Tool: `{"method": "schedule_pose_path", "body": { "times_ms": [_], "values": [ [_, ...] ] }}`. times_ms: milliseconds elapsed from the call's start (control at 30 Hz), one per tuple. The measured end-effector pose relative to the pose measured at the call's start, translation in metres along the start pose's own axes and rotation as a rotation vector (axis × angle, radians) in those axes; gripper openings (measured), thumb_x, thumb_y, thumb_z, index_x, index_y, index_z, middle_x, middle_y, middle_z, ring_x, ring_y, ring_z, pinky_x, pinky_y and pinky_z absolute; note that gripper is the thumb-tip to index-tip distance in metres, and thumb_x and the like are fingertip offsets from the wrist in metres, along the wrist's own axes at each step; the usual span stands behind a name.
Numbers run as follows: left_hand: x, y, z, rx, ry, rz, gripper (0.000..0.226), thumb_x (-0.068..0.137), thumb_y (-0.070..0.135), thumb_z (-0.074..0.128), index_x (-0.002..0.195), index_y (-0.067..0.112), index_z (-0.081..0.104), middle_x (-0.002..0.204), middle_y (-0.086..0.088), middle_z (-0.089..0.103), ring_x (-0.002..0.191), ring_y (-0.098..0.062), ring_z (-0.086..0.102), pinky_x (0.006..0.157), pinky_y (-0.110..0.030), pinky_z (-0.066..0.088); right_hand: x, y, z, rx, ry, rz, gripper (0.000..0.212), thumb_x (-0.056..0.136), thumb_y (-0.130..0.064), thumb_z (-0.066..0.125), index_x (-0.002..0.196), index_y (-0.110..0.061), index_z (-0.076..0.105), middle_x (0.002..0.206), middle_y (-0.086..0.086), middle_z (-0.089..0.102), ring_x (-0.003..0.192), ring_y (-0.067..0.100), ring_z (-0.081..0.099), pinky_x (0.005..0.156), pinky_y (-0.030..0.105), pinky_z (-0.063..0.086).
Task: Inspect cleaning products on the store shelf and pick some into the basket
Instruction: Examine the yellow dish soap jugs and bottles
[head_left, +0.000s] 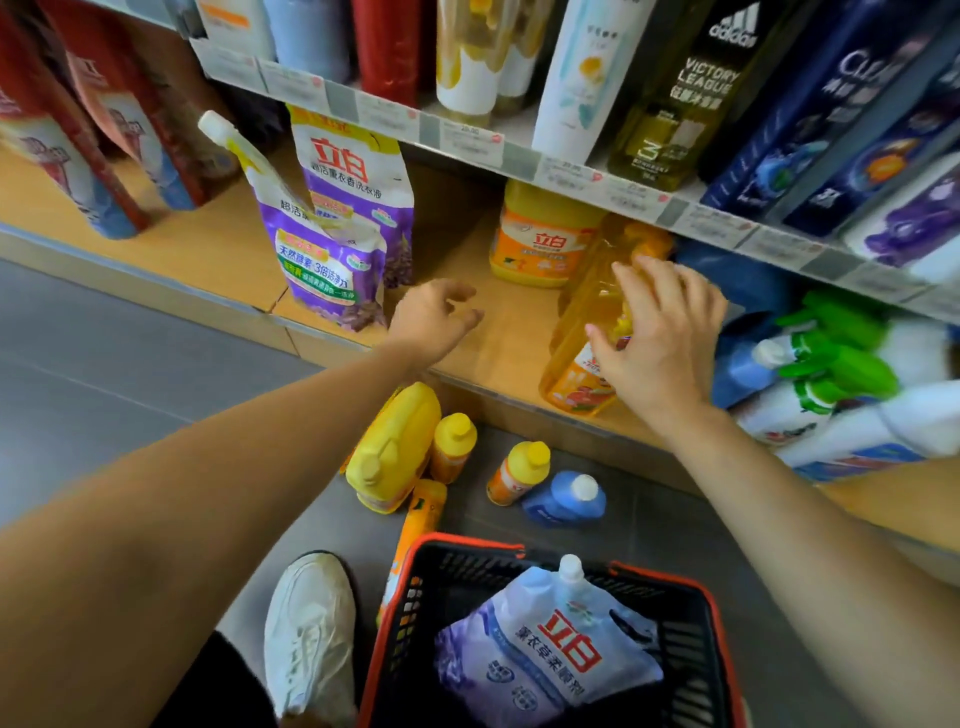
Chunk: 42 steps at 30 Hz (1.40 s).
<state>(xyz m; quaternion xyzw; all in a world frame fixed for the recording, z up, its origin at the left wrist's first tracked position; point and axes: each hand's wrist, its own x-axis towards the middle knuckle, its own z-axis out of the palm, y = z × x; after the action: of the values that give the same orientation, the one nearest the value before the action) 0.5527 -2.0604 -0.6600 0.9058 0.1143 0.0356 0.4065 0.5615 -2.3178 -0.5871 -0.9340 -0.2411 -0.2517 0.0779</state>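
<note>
My right hand (662, 327) grips a tall clear yellow detergent bottle (582, 358) standing at the front of the wooden bottom shelf (498, 332). My left hand (434, 317) hovers over the bare shelf to the left of it, fingers loosely curled, holding nothing. A squat yellow-orange jug (543, 236) stands behind the bottle. Two purple refill pouches (332, 228) stand further left. At the bottom, the red-rimmed black basket (696, 644) holds a pale blue refill pouch (550, 639).
Several bottles lie on the grey floor in front of the shelf: a yellow jug (392, 447), small orange bottles (519, 470) and a blue bottle (566, 499). Green-capped spray bottles (836, 358) lie at the right. Shampoo bottles fill the upper shelf. My white shoe (309, 629) is beside the basket.
</note>
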Motion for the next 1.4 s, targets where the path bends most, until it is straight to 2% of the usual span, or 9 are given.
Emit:
{"method": "schedule_pose_path", "body": {
  "times_ms": [133,300,500,600,700,767,867,1067,1400],
  "values": [
    [0.041,0.018,0.022,-0.217,0.015,-0.015,0.052,0.088,0.036,0.076,0.134,0.017,0.061,0.126,0.000,0.069,0.111,-0.018,0.065,0.097,-0.038,0.053,-0.001,0.007,0.006,0.419,-0.015,0.248,0.057,0.082,-0.029,0.078,0.134,-0.025,0.057,0.133,-0.005,0.053,0.114,0.008,0.052,0.090,0.023,0.041],
    [0.086,0.032,0.043,-0.439,0.003,-0.013,0.087,0.084,0.031,0.082,0.154,0.018,0.034,0.153,-0.007,0.045,0.140,-0.024,0.045,0.116,-0.044,0.039,-0.001,-0.002,0.020,0.496,0.138,0.384,0.040,0.084,-0.019,0.076,0.121,-0.029,0.065,0.114,-0.016,0.055,0.100,0.000,0.053,0.083,0.002,0.036],
    [0.122,0.037,0.048,-0.617,-0.093,0.016,0.112,0.073,0.032,0.090,0.159,0.021,0.019,0.155,-0.005,0.040,0.142,-0.022,0.043,0.116,-0.050,0.040,-0.002,-0.001,0.034,0.432,0.211,0.369,0.037,0.085,-0.019,0.074,0.120,-0.026,0.066,0.114,-0.009,0.059,0.095,-0.002,0.052,0.081,0.000,0.035],
    [0.121,0.024,0.053,-0.504,-0.002,0.005,0.108,0.066,0.038,0.092,0.154,0.018,0.033,0.149,-0.014,0.036,0.139,-0.031,0.043,0.115,-0.052,0.040,-0.003,-0.001,0.040,0.435,0.257,0.359,0.037,0.085,-0.017,0.073,0.121,-0.023,0.065,0.111,-0.011,0.057,0.094,-0.009,0.049,0.081,0.000,0.036],
    [0.113,0.008,0.056,-0.485,0.089,0.072,0.094,0.051,0.053,0.087,0.129,0.015,0.052,0.132,-0.009,0.049,0.124,-0.027,0.051,0.107,-0.049,0.045,-0.003,-0.001,0.045,0.438,0.303,0.357,0.037,0.084,-0.015,0.072,0.120,-0.021,0.065,0.108,-0.016,0.052,0.094,-0.016,0.048,0.080,0.001,0.036],
    [0.113,0.005,0.056,-0.507,0.063,0.088,0.105,0.049,0.058,0.090,0.136,0.019,0.046,0.138,-0.004,0.048,0.129,-0.022,0.050,0.110,-0.046,0.045,-0.004,-0.001,0.048,0.448,0.313,0.351,0.037,0.084,-0.014,0.072,0.120,-0.020,0.065,0.108,-0.016,0.052,0.093,-0.013,0.049,0.080,0.003,0.038],
    [0.118,0.016,0.058,-0.584,-0.049,0.108,0.128,0.056,0.045,0.097,0.157,0.023,0.022,0.155,-0.003,0.042,0.141,-0.019,0.044,0.114,-0.045,0.043,-0.004,-0.001,0.048,0.459,0.321,0.341,0.036,0.084,-0.013,0.072,0.120,-0.018,0.065,0.108,-0.014,0.054,0.091,-0.006,0.051,0.080,0.004,0.039],
    [0.111,0.029,0.073,-0.458,0.043,0.149,0.087,0.069,0.043,0.091,0.141,0.019,0.048,0.129,-0.002,0.064,0.119,-0.020,0.061,0.101,-0.047,0.053,-0.005,0.000,0.048,0.487,0.307,0.338,0.036,0.087,-0.014,0.072,0.122,-0.015,0.064,0.108,-0.010,0.056,0.091,-0.001,0.054,0.080,0.007,0.043],
    [0.036,0.000,0.054,-0.354,0.122,0.155,0.086,0.067,0.052,0.089,0.139,0.029,0.049,0.126,0.010,0.065,0.117,-0.011,0.061,0.099,-0.044,0.054,-0.006,0.004,0.051,0.510,0.250,0.363,0.036,0.090,-0.021,0.067,0.125,-0.023,0.060,0.110,-0.004,0.060,0.093,-0.001,0.053,0.081,0.001,0.038]
  ]
}}
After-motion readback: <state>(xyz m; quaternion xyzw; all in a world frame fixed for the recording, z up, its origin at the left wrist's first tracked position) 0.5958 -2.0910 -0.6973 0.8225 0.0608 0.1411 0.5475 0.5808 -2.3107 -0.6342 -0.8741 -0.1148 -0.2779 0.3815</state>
